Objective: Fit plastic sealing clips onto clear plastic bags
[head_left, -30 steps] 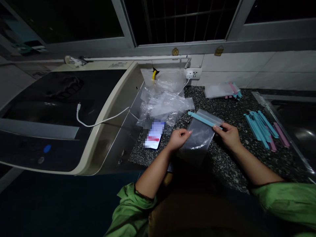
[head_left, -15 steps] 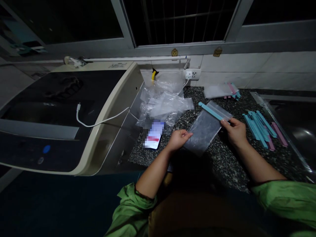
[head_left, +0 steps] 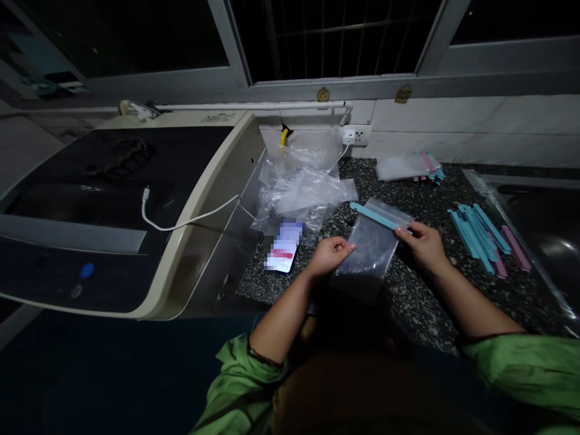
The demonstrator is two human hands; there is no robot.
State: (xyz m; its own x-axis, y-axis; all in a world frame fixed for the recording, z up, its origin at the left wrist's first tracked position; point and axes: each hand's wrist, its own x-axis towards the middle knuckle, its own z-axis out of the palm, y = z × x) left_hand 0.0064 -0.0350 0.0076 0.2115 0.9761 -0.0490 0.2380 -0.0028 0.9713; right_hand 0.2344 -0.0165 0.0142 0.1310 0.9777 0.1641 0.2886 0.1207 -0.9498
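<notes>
My left hand [head_left: 330, 255] pinches the left edge of a clear plastic bag [head_left: 370, 257] between thumb and forefinger. With my right hand [head_left: 426, 246] I grip the right end of a long light-blue plastic strip [head_left: 372, 215], which looks like a bag clip. The strip lies across the bag near its top end, and its left tip sticks out past the bag's edge. Whether it sits in front of the bag or around it I cannot tell. To the right of my right hand is a pile of blue strips [head_left: 475, 235] with some pink strips [head_left: 515, 248].
A lit phone [head_left: 284, 251] lies left of my left hand. Behind it are loose clear bags [head_left: 308, 193]. A packed bag of strips [head_left: 403, 166] rests near the wall. A washing machine [head_left: 181, 199] stands left, with a white cable [head_left: 194, 220] over it; a sink [head_left: 553, 235] is right.
The strip and the bag's top end have shifted left, along with my right hand. The strip now lies less steeply, and the bag's lower end hangs further toward me.
</notes>
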